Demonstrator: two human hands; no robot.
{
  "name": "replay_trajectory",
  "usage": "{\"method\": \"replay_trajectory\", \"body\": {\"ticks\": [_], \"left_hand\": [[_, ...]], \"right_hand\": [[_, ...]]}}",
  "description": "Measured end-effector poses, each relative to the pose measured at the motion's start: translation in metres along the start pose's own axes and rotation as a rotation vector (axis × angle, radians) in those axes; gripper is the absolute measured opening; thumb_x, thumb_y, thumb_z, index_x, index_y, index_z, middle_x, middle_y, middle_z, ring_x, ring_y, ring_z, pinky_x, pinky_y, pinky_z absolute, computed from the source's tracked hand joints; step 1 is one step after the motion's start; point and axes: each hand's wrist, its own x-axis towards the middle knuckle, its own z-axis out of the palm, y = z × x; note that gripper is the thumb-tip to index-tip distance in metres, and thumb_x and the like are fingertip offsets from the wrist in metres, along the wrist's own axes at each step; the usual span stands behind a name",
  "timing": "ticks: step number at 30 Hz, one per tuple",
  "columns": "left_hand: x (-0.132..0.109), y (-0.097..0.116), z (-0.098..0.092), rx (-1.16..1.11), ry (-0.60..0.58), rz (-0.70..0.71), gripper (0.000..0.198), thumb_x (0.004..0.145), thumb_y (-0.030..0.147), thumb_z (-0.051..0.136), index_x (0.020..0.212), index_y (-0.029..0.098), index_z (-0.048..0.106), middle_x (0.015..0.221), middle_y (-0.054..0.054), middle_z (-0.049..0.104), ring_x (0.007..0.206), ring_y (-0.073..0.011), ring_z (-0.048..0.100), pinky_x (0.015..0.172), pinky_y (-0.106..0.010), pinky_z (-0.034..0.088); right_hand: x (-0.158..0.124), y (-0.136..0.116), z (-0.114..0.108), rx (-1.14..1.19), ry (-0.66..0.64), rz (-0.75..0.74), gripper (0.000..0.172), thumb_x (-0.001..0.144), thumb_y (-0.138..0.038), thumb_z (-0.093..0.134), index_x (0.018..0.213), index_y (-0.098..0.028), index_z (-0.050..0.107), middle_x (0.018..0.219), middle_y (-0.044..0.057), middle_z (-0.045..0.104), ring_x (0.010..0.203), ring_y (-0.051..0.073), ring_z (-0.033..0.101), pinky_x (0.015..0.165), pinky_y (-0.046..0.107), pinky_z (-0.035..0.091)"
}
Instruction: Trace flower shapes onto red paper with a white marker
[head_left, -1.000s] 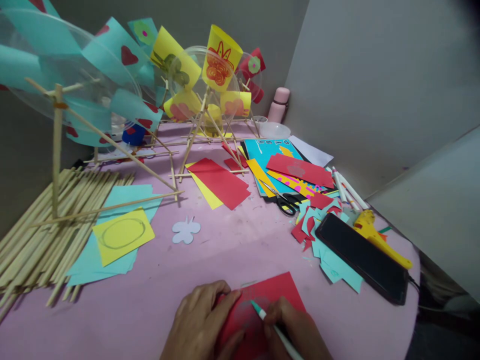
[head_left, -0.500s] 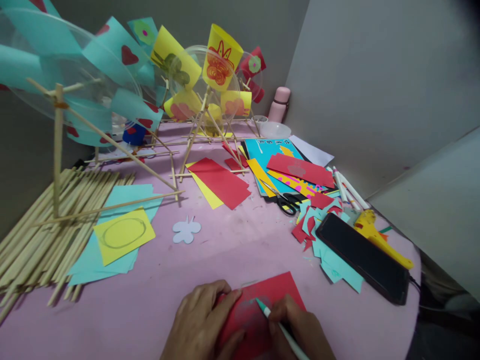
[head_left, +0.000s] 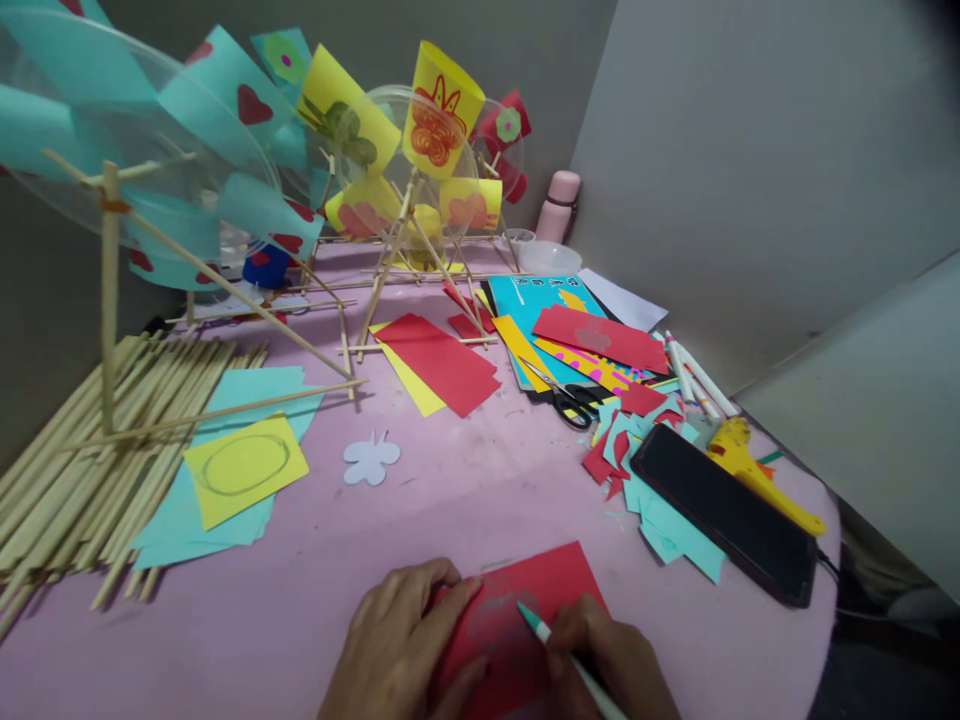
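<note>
A red paper (head_left: pixel 559 580) lies on the pink table near its front edge, with a faint greyish drawing on it. My left hand (head_left: pixel 401 640) rests on the paper's left side, fingers apart and pressing it flat. In my right hand (head_left: pixel 611 650) is a white marker (head_left: pixel 596 688) with a green tip, held in a pinch. The tip touches or hovers just over the drawing; I cannot tell which. Beyond my left hand lies a white butterfly cutout (head_left: pixel 371 460). A yellow paper (head_left: pixel 247 470) with a drawn oval is farther left, on light blue sheets.
Stick-framed wheels with paper cups (head_left: pixel 442 110) stand at the back and left. Wooden sticks (head_left: pixel 52 480) lie far left. To the right are scissors (head_left: pixel 574 410), paper scraps (head_left: pixel 619 440), a black phone (head_left: pixel 724 515), a yellow glue gun (head_left: pixel 757 480) and markers (head_left: pixel 701 380).
My right hand and the marker have shifted slightly to the right over the red paper. My left hand stays in nearly the same place. The camera view has moved a little.
</note>
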Motion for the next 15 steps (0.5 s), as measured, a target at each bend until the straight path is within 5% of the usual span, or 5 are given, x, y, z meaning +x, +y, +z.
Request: {"method": "replay_trajectory", "body": {"ticks": [15], "left_hand": [[0.0014, -0.0029, -0.0008, 0.020, 0.014, 0.046, 0.037, 0.086, 0.044, 0.056, 0.120, 0.029, 0.055, 0.104, -0.004, 0.061, 0.090, -0.0195, 0.058, 0.074, -0.030, 0.049]], "right_hand": [[-0.0037, 0.0077, 0.0013, 0.015, 0.065, -0.026, 0.011, 0.079, -0.022, 0.044, 0.068, -0.024, 0.045, 0.045, -0.005, 0.052, 0.035, 0.010, 0.047, 0.037, 0.018, 0.032]]}}
